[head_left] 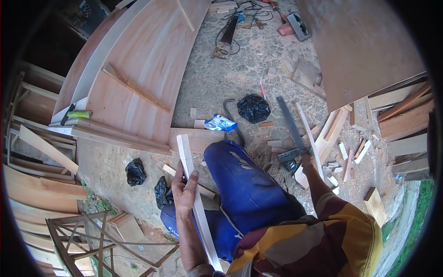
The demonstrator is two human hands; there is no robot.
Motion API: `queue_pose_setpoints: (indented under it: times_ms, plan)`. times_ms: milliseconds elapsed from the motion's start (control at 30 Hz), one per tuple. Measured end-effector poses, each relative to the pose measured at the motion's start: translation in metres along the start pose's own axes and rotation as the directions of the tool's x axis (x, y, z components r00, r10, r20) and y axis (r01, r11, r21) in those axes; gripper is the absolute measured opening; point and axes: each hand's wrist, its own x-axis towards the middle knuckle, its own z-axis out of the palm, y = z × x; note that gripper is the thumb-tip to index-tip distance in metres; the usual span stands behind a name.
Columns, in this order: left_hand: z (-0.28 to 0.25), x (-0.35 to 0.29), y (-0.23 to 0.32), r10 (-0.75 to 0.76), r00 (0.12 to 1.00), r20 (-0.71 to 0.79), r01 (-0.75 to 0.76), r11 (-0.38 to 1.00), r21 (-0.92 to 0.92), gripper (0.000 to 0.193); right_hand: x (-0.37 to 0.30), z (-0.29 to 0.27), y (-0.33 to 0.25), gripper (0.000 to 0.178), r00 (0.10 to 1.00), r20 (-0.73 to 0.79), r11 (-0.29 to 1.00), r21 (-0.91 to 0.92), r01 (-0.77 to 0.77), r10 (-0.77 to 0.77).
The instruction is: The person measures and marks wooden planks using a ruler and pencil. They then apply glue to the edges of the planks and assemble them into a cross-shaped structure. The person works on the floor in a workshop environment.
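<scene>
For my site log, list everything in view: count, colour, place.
Long wooden strip: one, pale, left hand
Crumpled plastic bags: three, black, ground
Wood-handled handsaw: one, dark, top centre
Flat metal bar: one, grey, centre right
Boxy power tool: one, red, top right
Crumpled plastic packet: one, blue-white, centre
Hammer: one, green-handled, left
Thin stick: one, pink, upper centre
Large wooden panels: several, brown, both sides
Wooden offcuts: many, pale, ground
Left hand: one, bare, on strip
Right hand: one, bare, near metal bar

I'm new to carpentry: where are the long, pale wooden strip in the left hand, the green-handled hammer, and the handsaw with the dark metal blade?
Long pale wooden strip (202, 217): head view, on its lower part.
Green-handled hammer (81, 114): head view, on the handle.
Dark-bladed handsaw (228, 34): head view, on the blade.
</scene>
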Motion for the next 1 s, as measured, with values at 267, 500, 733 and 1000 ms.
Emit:
queue_pose_setpoints:
  times_ms: [267, 500, 733, 1000]
  plan:
    - [-0.002, 0.008, 0.064, 0.108, 0.992, -0.066, -0.112, 0.992, -0.055, 0.065, -0.037, -0.075, -0.001, 0.047, 0.83, 0.034, 0.598, -0.678, 0.428, -0.556]
    - [-0.052, 0.021, 0.139, 0.384, 0.911, -0.15, -0.383, 0.923, 0.036, 0.062, 0.004, -0.087, -0.036, 0.029, 0.505, 0.155, 0.41, -0.411, 0.814, -0.849]
    - [-0.136, 0.023, 0.252, 0.673, 0.642, -0.368, -0.691, 0.716, 0.104, 0.035, -0.249, -0.061, -0.23, 0.035, 0.003, 0.294, 0.087, 0.274, 0.958, -0.956]
    - [-0.139, -0.009, 0.192, 0.443, 0.462, -0.768, -0.824, 0.536, -0.186, 0.04, -0.421, -0.022, -0.288, 0.041, -0.566, 0.414, -0.233, 0.621, 0.748, -0.713]
